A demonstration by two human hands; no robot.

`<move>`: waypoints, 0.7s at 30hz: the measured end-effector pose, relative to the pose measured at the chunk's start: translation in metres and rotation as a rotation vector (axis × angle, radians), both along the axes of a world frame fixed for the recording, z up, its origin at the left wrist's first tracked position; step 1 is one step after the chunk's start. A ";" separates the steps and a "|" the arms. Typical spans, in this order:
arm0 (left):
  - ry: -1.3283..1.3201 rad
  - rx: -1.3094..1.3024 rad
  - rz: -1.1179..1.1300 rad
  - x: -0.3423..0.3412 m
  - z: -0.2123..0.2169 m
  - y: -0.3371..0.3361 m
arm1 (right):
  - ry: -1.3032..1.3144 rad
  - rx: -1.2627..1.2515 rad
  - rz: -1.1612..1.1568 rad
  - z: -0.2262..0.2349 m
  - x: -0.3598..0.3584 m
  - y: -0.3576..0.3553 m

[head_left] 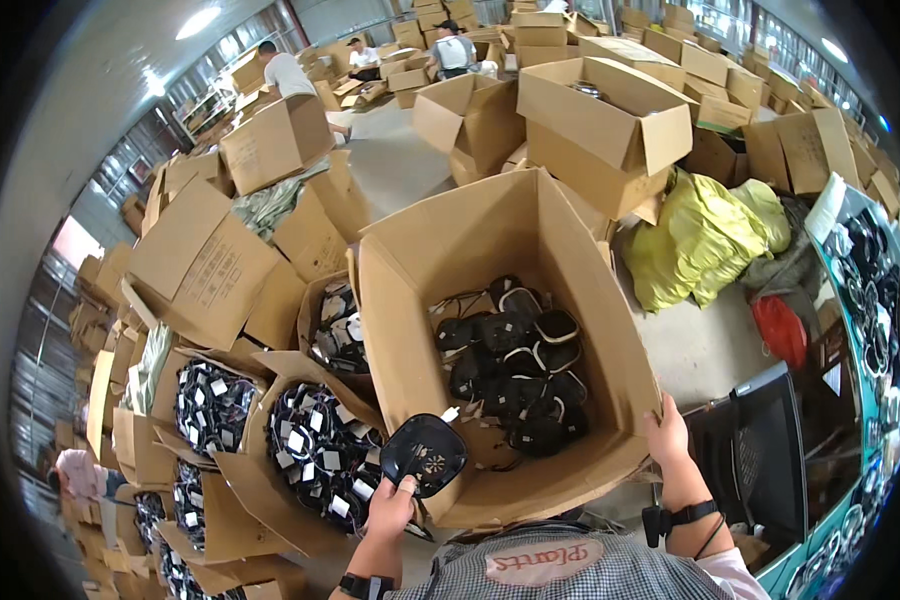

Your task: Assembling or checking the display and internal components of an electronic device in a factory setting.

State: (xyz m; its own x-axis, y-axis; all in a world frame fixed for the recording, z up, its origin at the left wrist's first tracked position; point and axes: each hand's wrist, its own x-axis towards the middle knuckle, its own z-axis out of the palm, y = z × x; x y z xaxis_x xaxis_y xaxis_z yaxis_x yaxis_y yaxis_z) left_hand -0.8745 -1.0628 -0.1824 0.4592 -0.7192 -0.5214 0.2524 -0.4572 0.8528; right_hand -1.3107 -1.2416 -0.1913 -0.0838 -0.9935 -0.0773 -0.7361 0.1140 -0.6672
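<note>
In front of me stands a large open cardboard box [450, 225] with several black rounded devices [530, 365] piled at its bottom, some with pale rims and cables. My left hand [391, 507] pinches the edge of a black rounded-square device [424, 456] over the box's near left corner. That device has a patterned cluster of slots, and a small white plug [450, 414] shows at its upper edge. At the right side of the same box, my right hand [667, 434] grips the cardboard rim; some of its fingers are hidden.
To the left, open boxes hold dark cables with white connectors [315, 455]. A yellow sack [700, 240] and a red bag [780, 330] lie on the right, near a black chair [760, 450] and a teal-edged bench [850, 490]. Several people and stacked cartons [540, 35] are farther back.
</note>
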 end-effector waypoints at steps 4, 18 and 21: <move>0.031 0.024 -0.001 0.004 -0.010 0.000 | 0.010 0.044 -0.080 -0.009 -0.001 -0.001; 0.014 -0.005 -0.007 0.003 -0.026 -0.009 | 0.071 0.155 -0.083 -0.010 -0.013 -0.001; -0.100 0.016 -0.006 -0.002 -0.022 -0.007 | 0.278 0.293 0.103 0.004 -0.020 -0.012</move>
